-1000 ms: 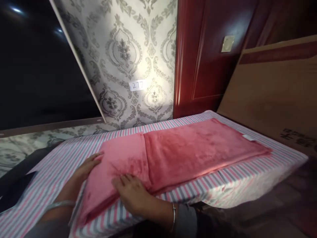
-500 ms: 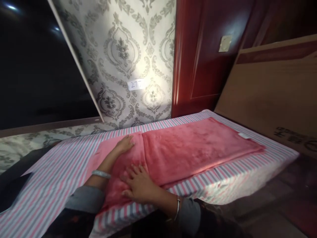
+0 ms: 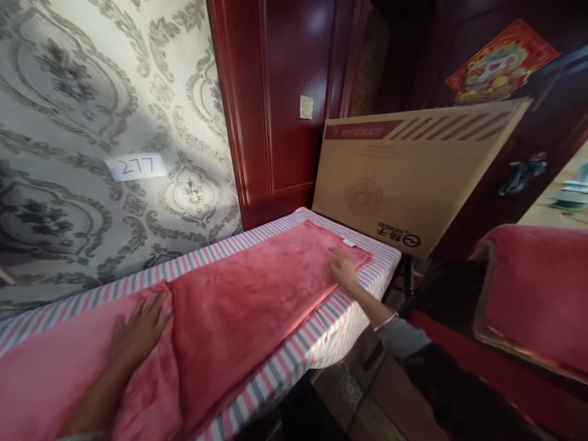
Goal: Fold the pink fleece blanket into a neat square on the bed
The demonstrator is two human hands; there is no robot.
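Note:
A plush pink-red blanket [image 3: 257,288] lies folded in a long strip on the striped cloth [image 3: 287,370]. Its left part shows a paler layer that ends in a crosswise edge. My left hand [image 3: 140,327] rests flat on this paler layer, just left of the edge, with fingers stretched out. Over at the blanket's right end, my right hand [image 3: 342,269] touches the surface near the front edge, its fingers extended and somewhat blurred. Close beyond those fingers is a small white label [image 3: 350,242]. Neither hand grips anything.
Behind the table's right end leans a large cardboard box [image 3: 390,177] against dark red doors [image 3: 287,122]. A patterned wall with a paper marked 277 [image 3: 136,166] runs along the back. Another pink plush cloth [image 3: 539,294] hangs at the right.
The view has turned right. My right hand has gone from beside my left hand to the blanket's right end. My left hand stays on the paler layer near its edge.

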